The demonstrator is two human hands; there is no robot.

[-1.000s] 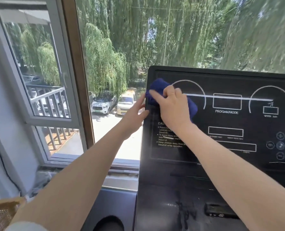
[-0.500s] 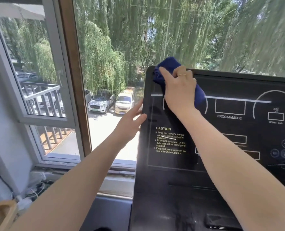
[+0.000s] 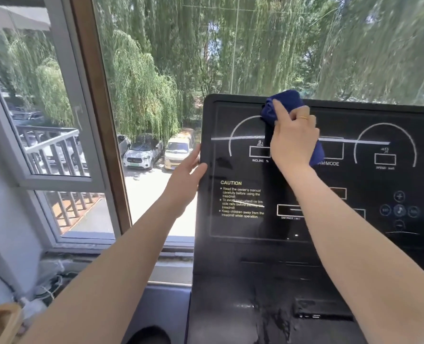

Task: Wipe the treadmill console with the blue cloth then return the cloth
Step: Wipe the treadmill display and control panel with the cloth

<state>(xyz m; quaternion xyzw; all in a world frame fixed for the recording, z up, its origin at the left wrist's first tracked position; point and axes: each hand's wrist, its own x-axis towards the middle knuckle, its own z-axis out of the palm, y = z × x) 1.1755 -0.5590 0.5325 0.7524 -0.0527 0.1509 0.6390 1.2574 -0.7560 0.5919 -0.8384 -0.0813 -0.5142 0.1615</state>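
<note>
Two hands are engaged on the treadmill console (image 3: pixel 243 244). Right hand (image 3: pixel 292 142) presses the blue cloth (image 3: pixel 284 101) against the panel at about 12 o'clock of the console face, fingers curled over the bunched fabric, index finger extended along it. Left hand (image 3: pixel 187 175) rests at the console's 9 o'clock edge, fingers straight, thumb on the face, steadying it without a wrapped grip.

Risks, as judged:
- The cloth overhangs the top edge; a stroke carried further toward 12 o'clock could run off the panel and loosen the bundle.
- Pressure passing toward 4 o'clock could trip the round buttons (image 3: pixel 399 210).
- The large area from 3 to 6 o'clock appears not yet wiped; stopping now would leave the job incomplete.

Cloth position relative to the hand: mostly beneath the palm and fingers, protruding beyond the fingertips at 11 o'clock and past the heel of the hand at 4 o'clock.
</note>
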